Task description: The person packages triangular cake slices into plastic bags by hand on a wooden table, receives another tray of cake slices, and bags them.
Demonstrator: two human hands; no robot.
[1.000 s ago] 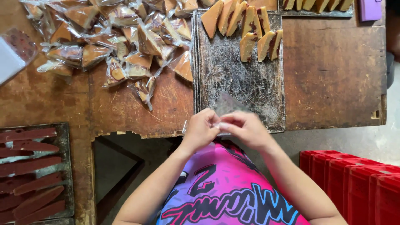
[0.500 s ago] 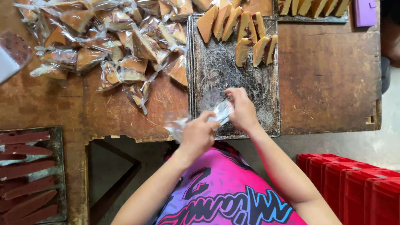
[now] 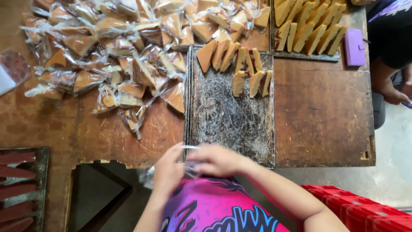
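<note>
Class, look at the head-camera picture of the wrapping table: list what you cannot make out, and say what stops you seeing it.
- Clear plastic bag: mostly covered by the left hand and right hand; whether it holds anything is hidden.
- Fingertips: blurred and overlapping, so the exact grip is unclear.
- Wrapped wedges: the top edge cuts off the pile.
- Upper tray: cut off at the top.
- Second person: only part shows at the right edge.
</note>
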